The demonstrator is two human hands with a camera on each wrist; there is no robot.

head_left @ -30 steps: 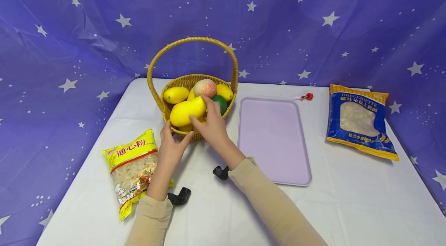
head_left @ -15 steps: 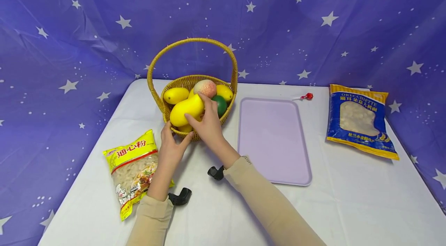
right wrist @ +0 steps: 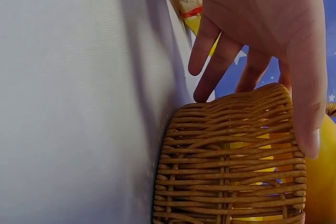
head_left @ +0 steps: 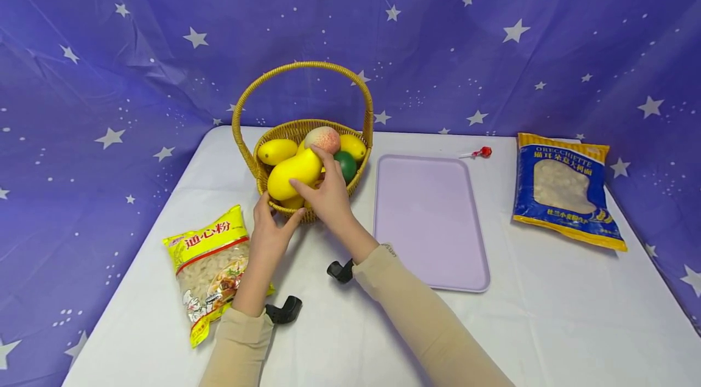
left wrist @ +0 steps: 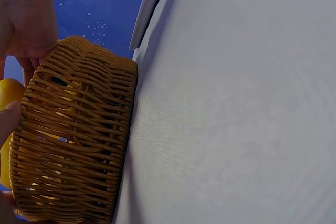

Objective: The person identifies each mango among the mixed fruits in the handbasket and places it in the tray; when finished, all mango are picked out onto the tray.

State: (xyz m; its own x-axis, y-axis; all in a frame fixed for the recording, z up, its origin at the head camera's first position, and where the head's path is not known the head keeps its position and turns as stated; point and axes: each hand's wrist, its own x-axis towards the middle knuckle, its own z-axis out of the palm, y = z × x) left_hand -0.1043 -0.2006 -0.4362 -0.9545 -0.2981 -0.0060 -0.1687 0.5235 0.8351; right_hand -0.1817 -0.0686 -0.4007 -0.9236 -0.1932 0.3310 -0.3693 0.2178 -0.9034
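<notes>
The white table (head_left: 547,308) in front of me carries a wicker basket (head_left: 292,129) of fruit towards its far left, a lilac tray (head_left: 429,223) just beside that, a blue bag (head_left: 564,192) at the right and a yellow bag (head_left: 212,271) at the left. I see the left grip (head_left: 269,233) spread at the basket's front left rim, fingers fairly straight, touching the wicker without clasping it. The right grip (head_left: 331,195) pinches a large yellow fruit (head_left: 290,177) between thumb and fingers. That fruit lies tilted at the basket's front, seemingly on another yellow fruit (head_left: 294,202), with a peach (head_left: 323,139) behind it. Over the last second the right grip has drawn slightly left and the pinched fruit has turned a touch; in the latest half-second hardly anything stirs. I take that as adjusting the fruit within the basket, not carrying it off. A red lollipop (head_left: 484,151) lies near the tray's far right corner.
</notes>
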